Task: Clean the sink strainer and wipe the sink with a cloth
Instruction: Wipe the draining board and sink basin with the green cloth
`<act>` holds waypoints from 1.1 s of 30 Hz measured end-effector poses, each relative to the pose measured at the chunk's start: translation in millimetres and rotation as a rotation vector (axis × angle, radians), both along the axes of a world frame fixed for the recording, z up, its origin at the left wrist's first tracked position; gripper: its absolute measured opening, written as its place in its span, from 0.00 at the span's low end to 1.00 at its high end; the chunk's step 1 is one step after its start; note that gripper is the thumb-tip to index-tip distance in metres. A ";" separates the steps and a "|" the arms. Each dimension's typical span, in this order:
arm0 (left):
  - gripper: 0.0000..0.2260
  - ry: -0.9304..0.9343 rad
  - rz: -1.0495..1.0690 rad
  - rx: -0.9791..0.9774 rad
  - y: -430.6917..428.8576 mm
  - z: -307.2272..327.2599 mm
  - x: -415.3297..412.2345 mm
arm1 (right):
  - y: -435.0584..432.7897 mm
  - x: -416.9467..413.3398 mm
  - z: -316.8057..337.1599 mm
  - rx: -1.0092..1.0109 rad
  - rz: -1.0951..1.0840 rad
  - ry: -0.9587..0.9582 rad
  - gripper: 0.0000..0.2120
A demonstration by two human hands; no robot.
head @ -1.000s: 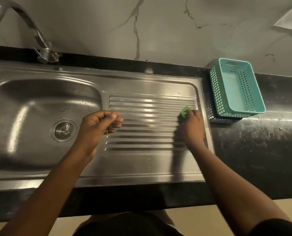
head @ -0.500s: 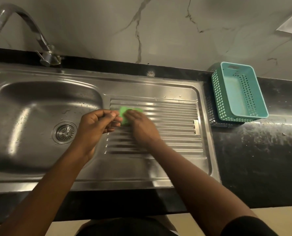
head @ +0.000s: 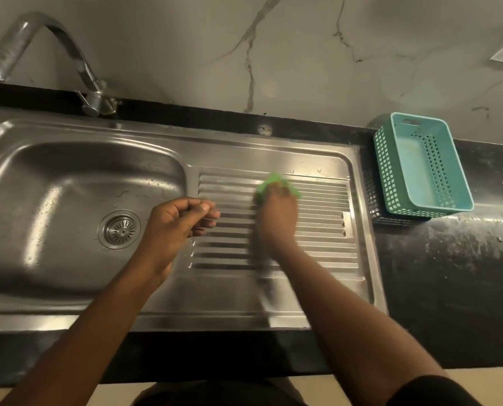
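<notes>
One crumpled green cloth [head: 274, 180], gripped by right hand [head: 276, 218], touches ribbed steel drainboard [head: 326, 247]; left hand [head: 177, 221] curled, empty.

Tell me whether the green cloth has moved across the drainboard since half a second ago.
Yes. The green cloth, under the right hand, slid right along the drainboard, away from the strainer, toward the teal basket.

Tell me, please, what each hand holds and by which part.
The right hand grips the green cloth, bunched under its fingers on the drainboard; the left hand is curled, nothing visible in it.
</notes>
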State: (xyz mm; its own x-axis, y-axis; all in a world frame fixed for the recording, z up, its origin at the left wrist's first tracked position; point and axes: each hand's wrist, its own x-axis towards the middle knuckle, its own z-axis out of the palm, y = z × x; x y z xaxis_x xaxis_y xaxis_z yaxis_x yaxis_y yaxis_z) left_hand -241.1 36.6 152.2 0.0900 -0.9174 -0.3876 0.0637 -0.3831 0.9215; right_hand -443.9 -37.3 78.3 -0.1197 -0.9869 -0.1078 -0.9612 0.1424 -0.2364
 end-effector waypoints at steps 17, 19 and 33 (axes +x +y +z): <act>0.08 -0.002 0.038 0.013 3.9 -7.7 10.3 | 5.8 -154.4 -5.3 -0.035 0.061 -0.111 0.28; 0.08 -0.006 0.024 0.006 3.9 -6.3 11.5 | 7.8 -159.8 -6.0 -0.045 -0.074 -0.118 0.27; 0.08 -0.056 0.039 -0.017 -2.1 4.9 33.3 | 14.3 79.7 1.2 -0.030 0.454 -0.056 0.27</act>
